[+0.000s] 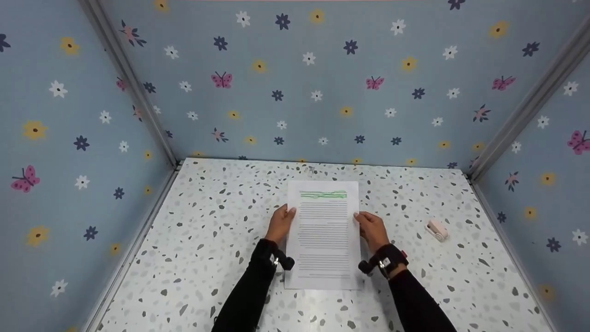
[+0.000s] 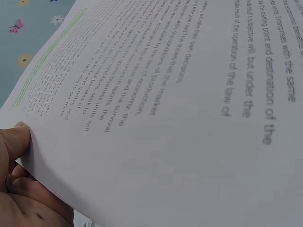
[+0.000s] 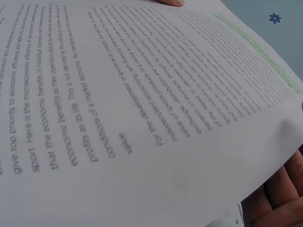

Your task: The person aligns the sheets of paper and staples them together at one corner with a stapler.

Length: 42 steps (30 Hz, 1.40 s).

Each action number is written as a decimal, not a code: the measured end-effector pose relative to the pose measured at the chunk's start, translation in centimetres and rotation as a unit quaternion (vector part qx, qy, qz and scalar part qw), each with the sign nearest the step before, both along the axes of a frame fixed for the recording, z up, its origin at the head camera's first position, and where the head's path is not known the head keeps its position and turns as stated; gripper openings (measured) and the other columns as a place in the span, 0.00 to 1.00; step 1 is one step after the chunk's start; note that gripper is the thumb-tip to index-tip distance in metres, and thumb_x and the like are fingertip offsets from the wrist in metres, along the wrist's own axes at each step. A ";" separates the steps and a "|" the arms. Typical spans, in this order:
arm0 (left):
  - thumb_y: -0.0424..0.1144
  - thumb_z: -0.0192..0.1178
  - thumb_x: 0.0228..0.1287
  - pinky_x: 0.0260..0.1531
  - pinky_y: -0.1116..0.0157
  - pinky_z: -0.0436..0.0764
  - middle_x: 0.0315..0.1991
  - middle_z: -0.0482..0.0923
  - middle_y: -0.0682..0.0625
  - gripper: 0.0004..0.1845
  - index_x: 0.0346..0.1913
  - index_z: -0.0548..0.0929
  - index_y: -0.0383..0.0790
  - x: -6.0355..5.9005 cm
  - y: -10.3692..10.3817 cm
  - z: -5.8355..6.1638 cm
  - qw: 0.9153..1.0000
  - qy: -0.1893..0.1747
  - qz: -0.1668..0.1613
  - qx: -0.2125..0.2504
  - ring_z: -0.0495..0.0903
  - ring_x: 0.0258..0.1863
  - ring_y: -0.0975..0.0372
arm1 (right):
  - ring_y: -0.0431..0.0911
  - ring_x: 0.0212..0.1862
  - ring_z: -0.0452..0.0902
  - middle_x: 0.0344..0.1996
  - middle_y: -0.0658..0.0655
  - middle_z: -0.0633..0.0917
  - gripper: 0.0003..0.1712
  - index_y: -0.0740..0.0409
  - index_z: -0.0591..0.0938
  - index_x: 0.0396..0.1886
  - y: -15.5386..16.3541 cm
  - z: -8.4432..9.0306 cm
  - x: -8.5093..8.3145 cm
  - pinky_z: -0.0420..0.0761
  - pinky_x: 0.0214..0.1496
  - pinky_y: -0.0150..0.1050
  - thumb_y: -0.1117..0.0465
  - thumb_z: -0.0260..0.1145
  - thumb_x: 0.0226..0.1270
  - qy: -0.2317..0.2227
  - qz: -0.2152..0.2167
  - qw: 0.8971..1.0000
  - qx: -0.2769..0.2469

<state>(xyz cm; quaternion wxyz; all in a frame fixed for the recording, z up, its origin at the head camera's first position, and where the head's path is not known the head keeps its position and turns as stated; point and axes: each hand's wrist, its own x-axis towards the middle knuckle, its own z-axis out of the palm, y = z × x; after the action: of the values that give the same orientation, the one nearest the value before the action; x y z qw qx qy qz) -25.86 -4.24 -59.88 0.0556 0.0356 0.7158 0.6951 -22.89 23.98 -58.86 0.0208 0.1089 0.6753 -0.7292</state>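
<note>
Two hands hold a paper point(image 1: 323, 235) over the speckled table point(image 1: 207, 240). The left hand point(image 1: 280, 224) pinches its left edge and the right hand point(image 1: 371, 229) pinches its right edge. A small pink thing point(image 1: 437, 230) lies to the right

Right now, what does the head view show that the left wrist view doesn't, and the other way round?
Only the head view shows both hands, the left hand and the right hand, on the side edges of the printed sheet, plus the small pink and white object lying apart on the speckled table. Only the left wrist view shows the printed words close enough to read and the thumb at the edge. Both show the sheet with its green-marked lines.
</note>
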 end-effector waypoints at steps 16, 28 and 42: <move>0.40 0.46 0.83 0.38 0.63 0.77 0.42 0.84 0.43 0.18 0.65 0.75 0.35 0.3 1.1 0.8 1.000 -0.004 0.009 -0.028 0.82 0.35 0.59 | 0.50 0.51 0.79 0.46 0.59 0.87 0.22 0.67 0.83 0.54 -1.9 -0.5 -0.1 0.69 0.62 0.43 0.54 0.69 0.70 -0.016 -0.023 0.998 0.051; 0.39 0.48 0.82 0.38 0.63 0.78 0.41 0.84 0.42 0.17 0.62 0.77 0.31 0.0 0.7 0.6 0.999 0.015 -0.010 -0.045 0.82 0.33 0.60 | 0.48 0.45 0.82 0.41 0.59 0.89 0.22 0.65 0.86 0.53 -1.7 -0.8 0.1 0.73 0.56 0.40 0.52 0.69 0.71 -0.021 -0.010 0.997 0.072; 0.34 0.57 0.74 0.42 0.59 0.78 0.45 0.85 0.35 0.13 0.45 0.87 0.26 0.9 0.2 -0.1 0.984 -0.072 0.027 -0.160 0.83 0.41 0.50 | 0.44 0.23 0.66 0.18 0.50 0.73 0.12 0.63 0.84 0.28 -0.9 -2.1 1.0 0.65 0.28 0.36 0.58 0.70 0.67 -0.021 0.009 0.968 0.251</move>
<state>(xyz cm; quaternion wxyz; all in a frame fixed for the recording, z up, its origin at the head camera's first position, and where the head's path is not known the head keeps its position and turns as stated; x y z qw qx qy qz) -24.93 -4.08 -59.98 0.0933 -0.0438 0.8128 0.5734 -21.91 23.10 -60.93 0.0136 0.1202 0.8372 -0.5334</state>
